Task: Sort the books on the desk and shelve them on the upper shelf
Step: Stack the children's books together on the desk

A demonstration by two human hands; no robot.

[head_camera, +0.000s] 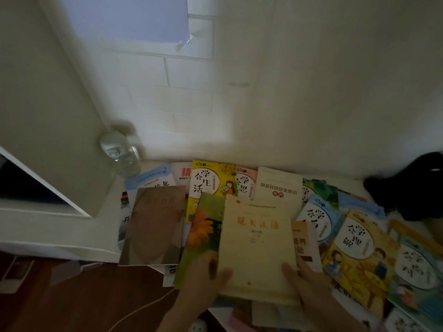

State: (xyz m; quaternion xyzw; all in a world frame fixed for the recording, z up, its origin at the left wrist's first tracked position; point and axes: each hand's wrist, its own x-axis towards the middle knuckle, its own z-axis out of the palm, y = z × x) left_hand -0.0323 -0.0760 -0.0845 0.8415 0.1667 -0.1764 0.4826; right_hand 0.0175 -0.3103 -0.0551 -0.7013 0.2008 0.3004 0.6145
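Several books lie spread over the white desk (60, 226). A pale yellow book with red characters (257, 245) sits on top in the middle. My left hand (206, 276) holds its lower left corner, thumb on the cover. My right hand (309, 283) holds its lower right edge, thumb on the cover as well. Under it lies a green book with an orange flower (203, 231). A brown book (153, 224) rests to the left, and a yellow picture book (211, 185) and a cream booklet (278, 185) lie behind. Colourful children's books (359, 250) fan out to the right.
A clear water bottle (122, 154) stands at the back left by the wall. A white cabinet panel (48, 116) rises on the left. A black object (412, 185) lies at the far right. A white cable (143, 307) runs over the dark floor below the desk edge.
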